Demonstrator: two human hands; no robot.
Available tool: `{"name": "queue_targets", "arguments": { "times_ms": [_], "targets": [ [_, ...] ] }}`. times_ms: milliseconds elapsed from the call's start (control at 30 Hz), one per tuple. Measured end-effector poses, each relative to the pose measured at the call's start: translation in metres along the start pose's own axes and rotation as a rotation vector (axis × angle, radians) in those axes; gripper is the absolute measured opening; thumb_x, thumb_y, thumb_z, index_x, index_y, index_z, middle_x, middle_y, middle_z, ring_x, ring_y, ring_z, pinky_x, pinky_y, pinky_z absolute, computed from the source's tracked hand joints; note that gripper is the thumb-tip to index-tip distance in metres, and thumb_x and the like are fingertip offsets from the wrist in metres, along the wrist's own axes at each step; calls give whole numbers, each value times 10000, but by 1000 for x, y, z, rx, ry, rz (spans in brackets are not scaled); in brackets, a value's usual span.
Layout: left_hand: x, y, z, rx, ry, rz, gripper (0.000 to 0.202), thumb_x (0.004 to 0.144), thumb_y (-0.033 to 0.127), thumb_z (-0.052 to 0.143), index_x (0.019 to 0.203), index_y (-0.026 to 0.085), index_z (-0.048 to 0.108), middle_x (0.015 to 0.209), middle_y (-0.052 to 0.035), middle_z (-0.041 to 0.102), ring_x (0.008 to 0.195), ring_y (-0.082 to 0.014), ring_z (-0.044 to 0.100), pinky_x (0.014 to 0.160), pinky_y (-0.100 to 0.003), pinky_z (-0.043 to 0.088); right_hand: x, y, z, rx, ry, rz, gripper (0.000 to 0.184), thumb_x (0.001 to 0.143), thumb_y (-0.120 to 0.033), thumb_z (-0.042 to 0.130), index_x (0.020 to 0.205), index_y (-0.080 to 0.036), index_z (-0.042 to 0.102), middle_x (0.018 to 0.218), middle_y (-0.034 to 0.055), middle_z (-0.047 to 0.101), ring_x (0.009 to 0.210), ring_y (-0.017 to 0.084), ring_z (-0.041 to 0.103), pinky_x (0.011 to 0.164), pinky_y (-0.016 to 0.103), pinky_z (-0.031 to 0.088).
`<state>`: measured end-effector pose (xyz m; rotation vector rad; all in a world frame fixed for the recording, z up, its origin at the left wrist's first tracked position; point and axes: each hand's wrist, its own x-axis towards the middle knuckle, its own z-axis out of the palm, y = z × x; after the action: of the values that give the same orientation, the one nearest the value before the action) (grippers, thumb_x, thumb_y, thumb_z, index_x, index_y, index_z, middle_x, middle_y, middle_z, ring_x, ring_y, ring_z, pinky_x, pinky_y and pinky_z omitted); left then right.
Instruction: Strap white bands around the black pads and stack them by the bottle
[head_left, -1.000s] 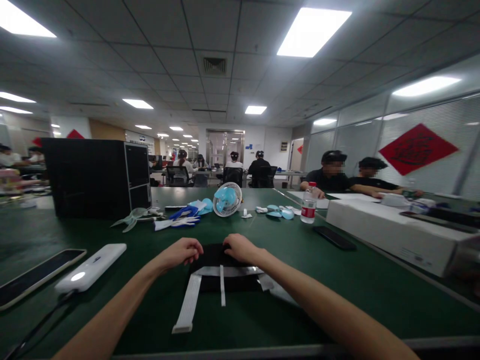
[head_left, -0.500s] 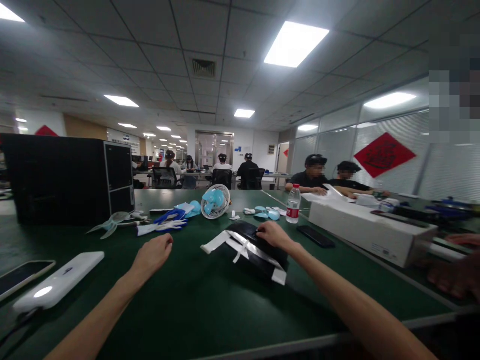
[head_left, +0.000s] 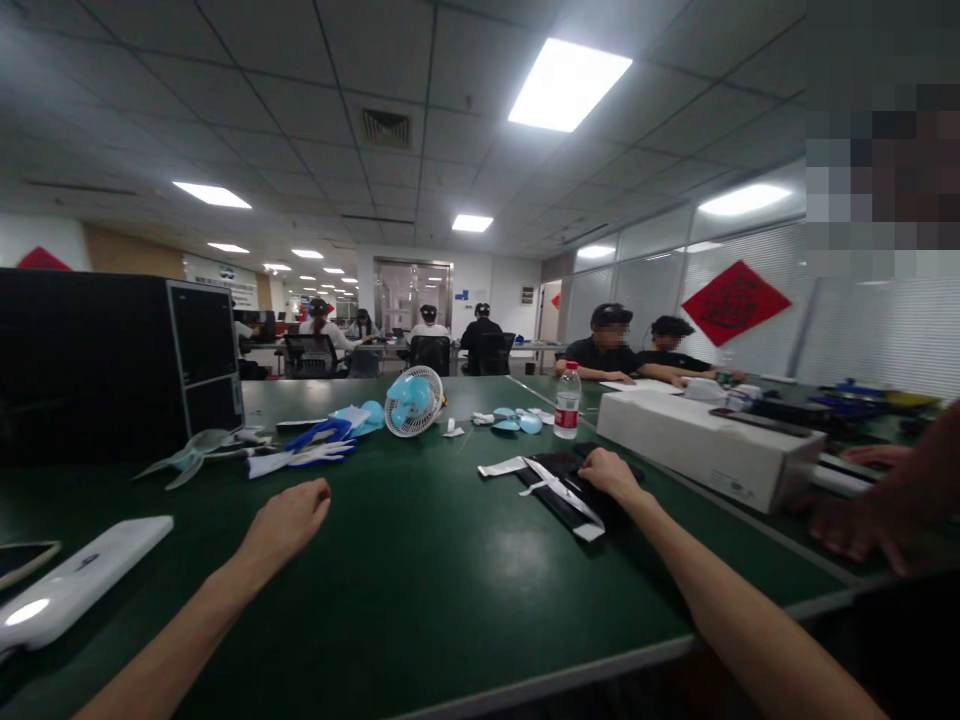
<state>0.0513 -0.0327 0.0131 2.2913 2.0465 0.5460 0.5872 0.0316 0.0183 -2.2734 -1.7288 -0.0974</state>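
My right hand pinches the far right edge of a black plastic bag with white strips along it. The bag lies flat on the green table, partly over a black phone-like slab. Over the left part of the table is my left hand, its fingers curled in and no object showing in it. Blue-and-white gloves lie beyond that hand. Behind the bag stands a water bottle with a red cap.
A small white fan with blue blades lies tipped at the back. A white power bank-like device is at left, below a black computer case. A long white box borders the right side. Another person's hand rests at far right.
My right hand has slid the black bag to the right, closer to the bottle and onto the dark slab. My left hand stays curled. The view has turned slightly right.
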Motion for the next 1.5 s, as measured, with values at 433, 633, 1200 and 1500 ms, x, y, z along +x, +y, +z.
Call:
{"name": "queue_targets", "arguments": {
  "times_ms": [433,633,1200,1500],
  "targets": [
    [-4,4,-6,-22,-28,13,324,856,354,351,1002,192,590,1031,-96,653,900,-228,622,754,-338,478,-50,-5,-17,-30,87,14,353,834,-490,491,843,-171,643,896,134,683,819,268,645,638,309,424],
    [-4,5,-3,-40,-27,15,320,856,365,353,996,198,587,1016,-91,654,897,-225,618,756,-338,477,-83,3,-11,103,-33,24,393,818,-544,491,790,-182,643,821,107,693,751,241,648,575,279,394],
    [-9,14,-10,-24,-81,1,318,856,346,340,964,186,591,997,-94,660,875,-225,627,726,-325,471,-78,4,2,393,-61,20,292,681,-387,640,820,-134,682,769,74,688,704,200,630,552,245,415],
    [-5,7,-2,-41,-53,20,302,846,361,354,930,199,594,956,-86,663,828,-225,626,680,-320,466,-77,-18,-21,632,110,-173,304,734,-412,547,780,-139,674,703,54,679,659,175,606,581,244,425]
  ]
}}
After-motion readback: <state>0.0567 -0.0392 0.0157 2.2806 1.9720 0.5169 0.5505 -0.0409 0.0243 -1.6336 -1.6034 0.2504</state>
